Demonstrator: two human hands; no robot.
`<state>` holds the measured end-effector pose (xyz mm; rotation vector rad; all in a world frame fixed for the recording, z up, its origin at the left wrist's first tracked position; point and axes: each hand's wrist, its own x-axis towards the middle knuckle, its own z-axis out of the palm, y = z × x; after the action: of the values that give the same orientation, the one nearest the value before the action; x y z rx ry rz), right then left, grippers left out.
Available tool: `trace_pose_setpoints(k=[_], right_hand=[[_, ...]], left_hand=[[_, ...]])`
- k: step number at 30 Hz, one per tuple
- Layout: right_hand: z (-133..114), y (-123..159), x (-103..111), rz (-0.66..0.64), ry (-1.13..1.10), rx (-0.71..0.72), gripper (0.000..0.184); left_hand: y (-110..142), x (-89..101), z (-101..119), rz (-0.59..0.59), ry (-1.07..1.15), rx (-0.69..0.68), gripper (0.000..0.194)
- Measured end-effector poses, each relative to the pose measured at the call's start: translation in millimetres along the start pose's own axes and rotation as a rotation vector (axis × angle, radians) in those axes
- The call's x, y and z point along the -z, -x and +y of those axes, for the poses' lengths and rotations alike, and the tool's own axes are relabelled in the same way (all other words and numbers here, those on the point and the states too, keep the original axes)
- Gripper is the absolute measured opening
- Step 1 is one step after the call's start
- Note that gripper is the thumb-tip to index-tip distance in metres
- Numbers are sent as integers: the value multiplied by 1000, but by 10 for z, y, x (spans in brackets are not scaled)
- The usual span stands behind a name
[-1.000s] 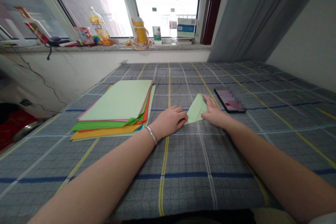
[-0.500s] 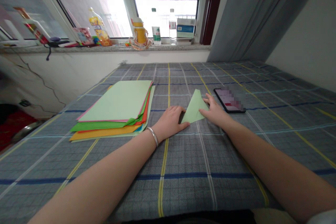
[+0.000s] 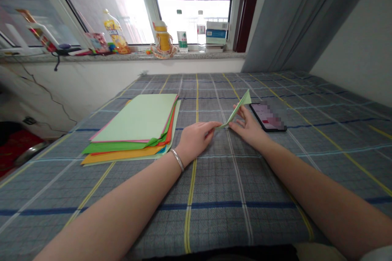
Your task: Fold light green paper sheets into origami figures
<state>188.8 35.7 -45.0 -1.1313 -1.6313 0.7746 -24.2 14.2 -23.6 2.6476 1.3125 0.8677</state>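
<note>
A folded piece of light green paper (image 3: 240,105) stands tilted up between my hands, seen nearly edge-on, its wider tip leaning to the far right. My left hand (image 3: 197,136), with a silver bangle at the wrist, pinches the paper's near left corner between thumb and fingers. On the other side my right hand (image 3: 246,125) is curled against the paper, thumb near its lower part and fingers behind it. Left of my hands lies a stack of coloured paper (image 3: 137,118), light green on top, with pink, green, red and orange edges showing.
A phone (image 3: 268,117) lies just right of my right hand on the checked cloth (image 3: 214,220). Against the window, the sill (image 3: 137,56) carries a yellow drink bottle (image 3: 116,32), a yellow cup (image 3: 163,38), clear bottles and boxes (image 3: 217,32). A grey curtain (image 3: 284,16) hangs at right.
The folded paper has gone from lying flat to being lifted and turned edge-on. My left hand now pinches its corner; my right hand has shifted slightly left.
</note>
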Motion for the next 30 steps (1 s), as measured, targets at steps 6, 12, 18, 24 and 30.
trace_pose_setpoints(k=[6, 12, 18, 24, 30], right_hand=[[15, 13, -57, -49, -77, -13, 84], [7, 7, -82, -142, -160, -26, 73], [14, -6, -121, -118, -137, -19, 62], [23, 0, -150, -110, -161, -48, 63], [-7, 11, -155, -94, -185, -84, 63]], left_hand=[[1, -10, -4, -20, 36, -94, 33], [-19, -60, -21, -101, 230, -112, 43], [-55, -142, -49, -124, 546, 35, 40], [-66, -163, -48, -129, 674, 97, 41], [-71, -151, -42, -135, 759, 153, 38]])
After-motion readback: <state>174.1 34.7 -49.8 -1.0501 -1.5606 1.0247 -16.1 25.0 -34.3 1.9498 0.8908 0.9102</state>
